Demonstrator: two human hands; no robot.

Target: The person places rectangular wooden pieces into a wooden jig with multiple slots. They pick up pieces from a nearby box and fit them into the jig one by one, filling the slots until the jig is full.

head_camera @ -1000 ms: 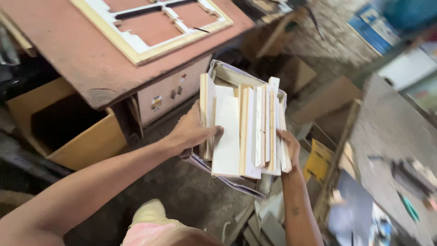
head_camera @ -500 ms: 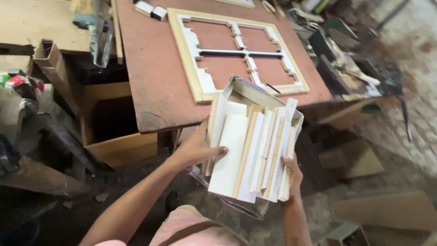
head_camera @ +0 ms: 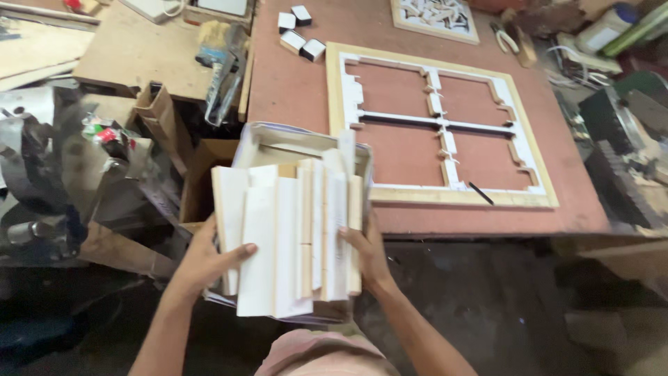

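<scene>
Hands on a load of wooden pieces: our left hand [head_camera: 209, 261] wraps the left edge of the stack, thumb across the face of a pale slat; our right hand [head_camera: 367, 254] clamps the right edge, fingers curled around the outermost strip. Both are closed on the load, none of it loose in the air

Stack of slats [head_camera: 289, 237] sits in a shallow cardboard tray [head_camera: 278, 139], held in front of the body, its far end just over the near edge of the reddish workbench [head_camera: 299, 83]. Slats stand on edge and lie flat, mixed lengths, near ends overhanging the tray toward us

On the bench: square wooden frame [head_camera: 442, 125] with a cross-shaped inner lattice, a dark pencil-like stick [head_camera: 481, 193] on its lower rail, three small blocks [head_camera: 300, 31] beyond, pliers [head_camera: 502, 38] at the far right. Open wooden box [head_camera: 202, 181] under the bench on the left, crumpled foil [head_camera: 62, 160] further left

Handling, as we judge it: keep the tray level, since the overhanging slats could slide out toward our lap if the near end dips. Squeeze from both sides so the upright pieces stay pinched. Thumb pressure on top helps hold the flat ones. Mind the frame when the tray goes near it
</scene>
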